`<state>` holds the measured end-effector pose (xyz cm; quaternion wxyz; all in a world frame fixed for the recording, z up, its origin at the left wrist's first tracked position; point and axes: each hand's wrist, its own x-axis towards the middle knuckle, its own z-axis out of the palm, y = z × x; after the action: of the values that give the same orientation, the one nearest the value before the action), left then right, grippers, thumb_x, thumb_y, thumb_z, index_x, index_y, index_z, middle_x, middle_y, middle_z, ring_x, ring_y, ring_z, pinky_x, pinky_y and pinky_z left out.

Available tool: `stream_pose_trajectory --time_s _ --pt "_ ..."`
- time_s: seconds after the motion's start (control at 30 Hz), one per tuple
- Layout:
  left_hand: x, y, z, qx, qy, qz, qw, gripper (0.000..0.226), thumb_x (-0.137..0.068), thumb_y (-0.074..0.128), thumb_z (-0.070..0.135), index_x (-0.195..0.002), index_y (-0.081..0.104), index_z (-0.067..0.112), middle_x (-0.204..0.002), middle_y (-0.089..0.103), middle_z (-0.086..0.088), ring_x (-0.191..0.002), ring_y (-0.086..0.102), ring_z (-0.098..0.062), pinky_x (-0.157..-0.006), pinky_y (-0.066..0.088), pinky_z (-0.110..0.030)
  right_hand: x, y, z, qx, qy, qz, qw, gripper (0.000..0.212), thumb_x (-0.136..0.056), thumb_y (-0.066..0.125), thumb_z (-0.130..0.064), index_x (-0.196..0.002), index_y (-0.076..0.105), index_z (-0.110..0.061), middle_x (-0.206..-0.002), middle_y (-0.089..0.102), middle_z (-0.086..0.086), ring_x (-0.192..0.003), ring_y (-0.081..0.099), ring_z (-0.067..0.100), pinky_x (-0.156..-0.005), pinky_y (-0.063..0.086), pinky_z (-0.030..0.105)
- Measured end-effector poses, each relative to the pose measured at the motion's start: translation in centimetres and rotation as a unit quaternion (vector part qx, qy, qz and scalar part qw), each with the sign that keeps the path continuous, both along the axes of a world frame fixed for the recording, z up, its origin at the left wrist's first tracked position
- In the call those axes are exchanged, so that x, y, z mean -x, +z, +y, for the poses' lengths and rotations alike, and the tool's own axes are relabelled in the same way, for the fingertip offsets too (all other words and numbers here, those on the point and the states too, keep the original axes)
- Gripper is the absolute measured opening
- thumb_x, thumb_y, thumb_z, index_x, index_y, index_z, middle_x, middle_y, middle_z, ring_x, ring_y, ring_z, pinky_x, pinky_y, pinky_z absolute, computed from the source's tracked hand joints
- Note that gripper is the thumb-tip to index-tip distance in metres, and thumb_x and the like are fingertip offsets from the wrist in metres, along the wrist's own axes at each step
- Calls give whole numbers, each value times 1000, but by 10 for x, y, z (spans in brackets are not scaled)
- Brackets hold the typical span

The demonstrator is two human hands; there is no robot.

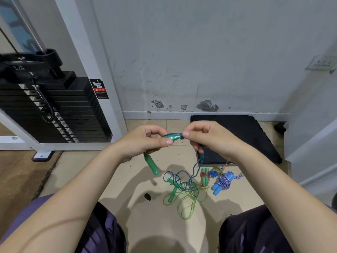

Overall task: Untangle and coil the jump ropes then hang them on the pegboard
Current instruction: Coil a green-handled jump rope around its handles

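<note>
My left hand [145, 141] grips a green jump-rope handle [171, 137] near its tapered tip, and a second green handle [151, 164] hangs below that hand. My right hand [204, 137] pinches the blue cord [197, 165] where it leaves the handle tip. The cord drops down to a tangle of blue and light-green rope [184, 190] on the floor, where two more green handles [173, 189] lie. To the right lie a coiled rope with green handles [205, 177] and a wrapped blue-and-white rope with blue handles [223, 182].
A black weight-stack machine [54, 108] with a white frame stands at the left. A black mat [242, 132] lies against the scuffed wall beyond my hands. A small black object [147, 196] sits on the tiled floor. My knees fill the bottom of the view.
</note>
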<state>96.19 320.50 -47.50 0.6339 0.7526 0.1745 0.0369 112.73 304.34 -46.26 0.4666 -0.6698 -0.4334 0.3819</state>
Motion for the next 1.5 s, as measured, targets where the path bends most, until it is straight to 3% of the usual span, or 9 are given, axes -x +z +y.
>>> stream_pose_trajectory --time_s 0.17,0.27,0.4,0.53,0.67,1.07,1.23,1.33,1.5 --pt "0 -1 -1 -28 -8 22 999 20 -79 79 28 -87 69 12 -70 58 -1 -66 52 -10 -65 41 -19 2 -4 4 -22 -32 6 999 17 -96 59 -17 -89 65 -3 -51 51 8 -43 42 20 -49 39 25" --pt "1 -1 1 -44 -1 22 999 13 -90 67 21 -90 64 8 -78 66 -5 -71 58 -5 -68 43 -14 -3 3 5 -51 -79 125 988 22 -102 42 -12 -83 50 -6 -65 60 17 -50 51 26 -55 45 32" --pt "3 -1 6 -26 -5 4 1000 11 -93 61 18 -93 59 8 -85 67 -20 -81 61 -18 -74 50 -18 -5 6 4 -61 -107 229 966 30 -96 29 -7 -68 37 -12 -75 64 25 -62 62 34 -65 51 38" --pt "3 -3 3 12 -22 11 1000 11 -94 63 18 -95 57 9 -67 46 -3 -54 43 -14 -56 48 -29 -1 4 2 13 -43 169 985 26 -98 31 -10 -79 48 -4 -86 63 27 -66 63 38 -63 54 37" --pt "0 -3 -5 -11 -32 29 999 30 -83 69 37 -95 59 11 -71 43 -8 -52 38 -13 -48 35 -25 7 -5 2 52 34 44 997 32 -94 61 -38 -86 55 -8 -76 64 15 -51 47 24 -55 40 31" --pt "0 -3 0 -13 -36 85 996 26 -90 67 29 -96 62 3 -67 57 -6 -54 52 -17 -49 44 -25 -1 -2 2 -40 -84 147 985 25 -96 43 -3 -73 41 -13 -73 63 23 -47 46 24 -56 34 35" --pt "0 -2 0 -4 -72 87 994 21 -95 62 26 -97 59 5 -73 66 -7 -61 64 -24 -49 49 -26 -2 -4 2 7 -64 121 991 15 -91 35 0 -95 47 -8 -76 65 24 -48 49 27 -52 39 32" --pt "0 -1 -3 -14 -94 89 992 20 -96 59 29 -97 57 9 -71 65 -9 -50 60 -22 -49 48 -27 0 -4 0 41 -17 71 997 16 -97 47 -11 -108 56 -4 -71 63 17 -49 45 24 -52 40 29" --pt "0 -1 -6 -9 -95 88 992 18 -94 62 30 -94 58 12 -68 61 -8 -47 54 -18 -48 44 -24 6 -7 1 18 -12 -16 1000 12 -89 70 -27 -95 73 -17 -58 51 4 -49 38 12 -46 29 22"
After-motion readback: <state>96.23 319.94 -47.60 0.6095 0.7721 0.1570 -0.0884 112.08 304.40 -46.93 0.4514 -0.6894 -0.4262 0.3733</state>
